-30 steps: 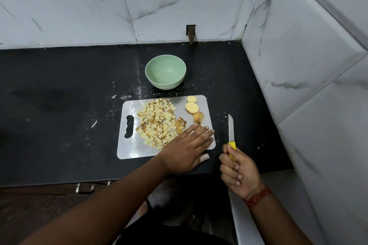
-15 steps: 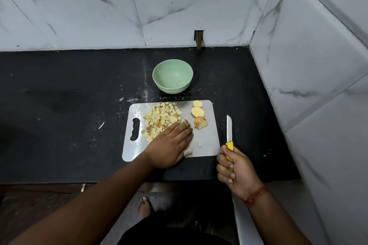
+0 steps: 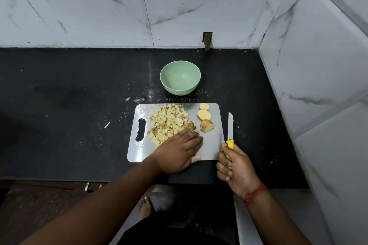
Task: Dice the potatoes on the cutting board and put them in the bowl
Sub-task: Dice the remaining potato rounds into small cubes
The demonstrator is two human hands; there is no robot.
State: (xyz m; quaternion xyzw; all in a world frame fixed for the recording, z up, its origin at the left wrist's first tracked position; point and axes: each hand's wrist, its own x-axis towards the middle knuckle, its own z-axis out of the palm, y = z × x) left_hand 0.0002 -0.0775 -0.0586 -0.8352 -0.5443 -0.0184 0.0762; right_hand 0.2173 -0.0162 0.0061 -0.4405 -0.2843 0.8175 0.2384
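Observation:
A pile of diced potato cubes (image 3: 168,122) lies on the left half of the metal cutting board (image 3: 211,145). Two round potato slices (image 3: 204,114) and a skin-on end piece (image 3: 207,125) lie near the board's far right corner. My left hand (image 3: 178,150) lies flat on the board, fingers together against the near edge of the pile. My right hand (image 3: 234,165) grips the yellow handle of a knife (image 3: 230,125), whose blade points away along the board's right edge, over the counter. The green bowl (image 3: 180,77) stands empty just beyond the board.
The black counter (image 3: 79,105) ends at marble walls behind and on the right. White crumbs and smears dot the counter near the bowl and left of the board. The counter's front edge runs just below my hands; my bare foot shows on the floor below.
My left hand has slid leftward across the board, from its near right corner onto the near edge of the diced pile. My right hand with the knife has stayed beside the board.

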